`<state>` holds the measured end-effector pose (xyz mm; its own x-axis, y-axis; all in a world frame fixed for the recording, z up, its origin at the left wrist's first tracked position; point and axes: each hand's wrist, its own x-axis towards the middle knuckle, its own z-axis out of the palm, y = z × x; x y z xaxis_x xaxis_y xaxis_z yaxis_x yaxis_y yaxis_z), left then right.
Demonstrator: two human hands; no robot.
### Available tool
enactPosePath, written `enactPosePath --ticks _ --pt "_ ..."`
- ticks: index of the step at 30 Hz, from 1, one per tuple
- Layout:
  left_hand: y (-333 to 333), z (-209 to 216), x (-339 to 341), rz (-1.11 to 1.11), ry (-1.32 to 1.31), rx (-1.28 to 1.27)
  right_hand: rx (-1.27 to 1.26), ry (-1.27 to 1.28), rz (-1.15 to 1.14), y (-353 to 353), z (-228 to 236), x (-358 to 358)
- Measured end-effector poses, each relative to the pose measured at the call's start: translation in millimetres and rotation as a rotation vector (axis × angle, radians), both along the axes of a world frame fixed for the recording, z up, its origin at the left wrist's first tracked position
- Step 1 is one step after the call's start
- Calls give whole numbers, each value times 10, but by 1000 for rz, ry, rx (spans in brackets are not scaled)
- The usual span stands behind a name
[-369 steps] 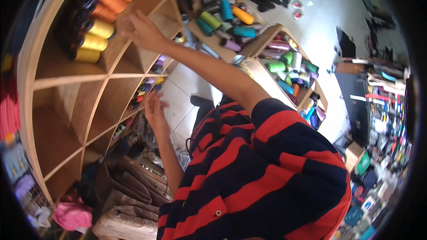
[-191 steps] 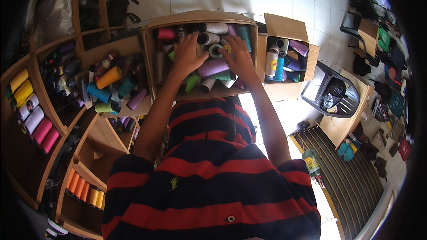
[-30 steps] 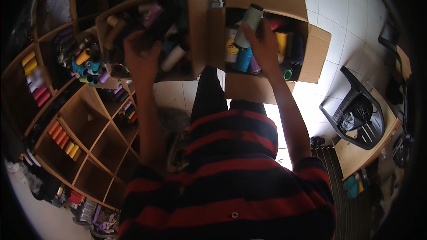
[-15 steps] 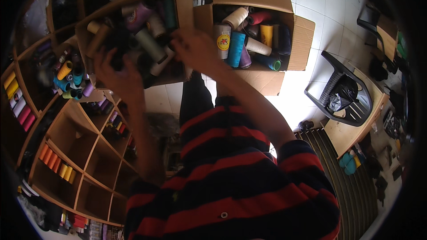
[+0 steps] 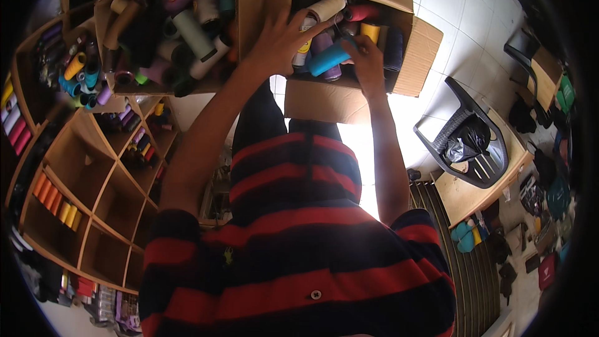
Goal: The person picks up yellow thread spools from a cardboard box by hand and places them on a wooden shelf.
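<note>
Blue spool (image 5: pixel 327 60), long axis running 8 to 2 o'clock, its 2-o'clock end pinched by right hand (image 5: pixel 368 65); left hand (image 5: pixel 274 42), grip indeterminable.

This looks like a sewing workshop or a thread storeroom. Large cones of thread (image 5: pixel 193 36) in many colours fill a cardboard box (image 5: pixel 251 15) at upper left and a second box (image 5: pixel 426 56) at top centre. A wooden shelf unit (image 5: pixel 118 206) at left, divided into compartments, bears orange cones (image 5: pixel 47 191) beside yellow cones (image 5: pixel 68 214). White floor tiles (image 5: pixel 446 56), a black plastic chair (image 5: pixel 501 156) and mixed clutter (image 5: pixel 536 200) along the right also suggest a working room.
</note>
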<state>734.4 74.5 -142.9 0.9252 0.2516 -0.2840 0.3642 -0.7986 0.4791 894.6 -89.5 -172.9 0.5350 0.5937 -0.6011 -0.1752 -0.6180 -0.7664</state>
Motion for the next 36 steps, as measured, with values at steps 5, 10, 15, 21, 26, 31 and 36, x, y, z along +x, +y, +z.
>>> enactPosePath --ticks 5,10,15,21,26,31,36 --pt "80 97 -134 163 -75 -142 232 128 -376 -208 116 103" --pt "356 634 -506 562 -317 -442 340 350 -566 -22 350 72" --pt "443 761 -976 884 -699 -1274 545 743 -379 388 528 -245" --pt "462 967 -1379 1096 -1021 -1464 252 283 61 1089 958 -884" --pt "729 1002 -1894 1419 -764 -1011 70 22 245 1540 917 -1250" --pt "872 842 -2347 1516 -588 -503 259 -515 326 1583 529 -1485" --pt "870 880 -2131 1248 -321 55 391 -443 360 1347 512 -1412"
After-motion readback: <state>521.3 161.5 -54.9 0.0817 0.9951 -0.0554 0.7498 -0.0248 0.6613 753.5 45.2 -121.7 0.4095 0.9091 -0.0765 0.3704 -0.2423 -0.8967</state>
